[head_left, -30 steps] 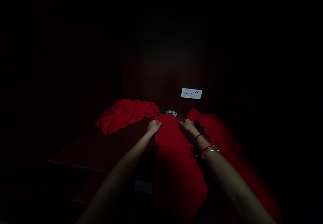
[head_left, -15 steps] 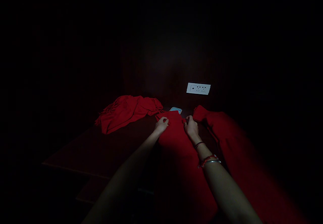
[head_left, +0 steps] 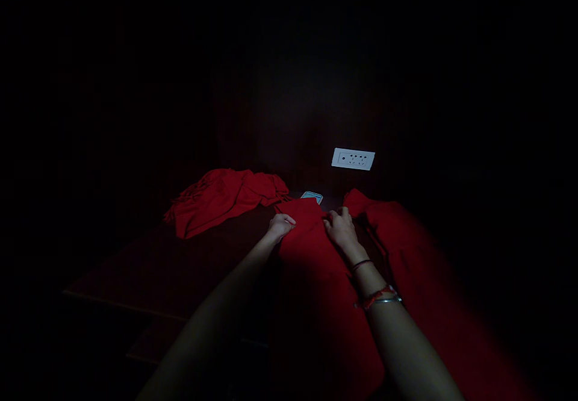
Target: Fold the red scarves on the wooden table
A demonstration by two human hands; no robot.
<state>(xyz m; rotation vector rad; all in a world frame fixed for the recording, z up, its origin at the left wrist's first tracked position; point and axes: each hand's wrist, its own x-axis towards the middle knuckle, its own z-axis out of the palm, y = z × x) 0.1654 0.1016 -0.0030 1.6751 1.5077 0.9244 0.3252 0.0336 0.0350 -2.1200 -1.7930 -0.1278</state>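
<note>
A long red cloth [head_left: 311, 250] lies over the dark table and runs down toward me into shadow. At its left edge near the far end, my left hand [head_left: 282, 226] is closed, thumb and fingers pinching the fabric. My right hand [head_left: 341, 228], with bracelets on the wrist, is at the opposite edge, its fingers curled down on the cloth; the fingertips are partly hidden. Between the hands the far end of the cloth lies fairly flat, with a slanting crease.
A crumpled red cloth with fringe [head_left: 226, 199] lies at the left. Another long red cloth [head_left: 406, 238] stretches along the right. A phone [head_left: 311, 197] rests just beyond the middle cloth. A white wall socket [head_left: 353, 159] is behind; the table edge [head_left: 121, 306] shows at left.
My left hand has moved slightly left and nearer along the cloth edge. The right hand's fingers have shifted a little and spread slightly; the view has tilted slightly.
</note>
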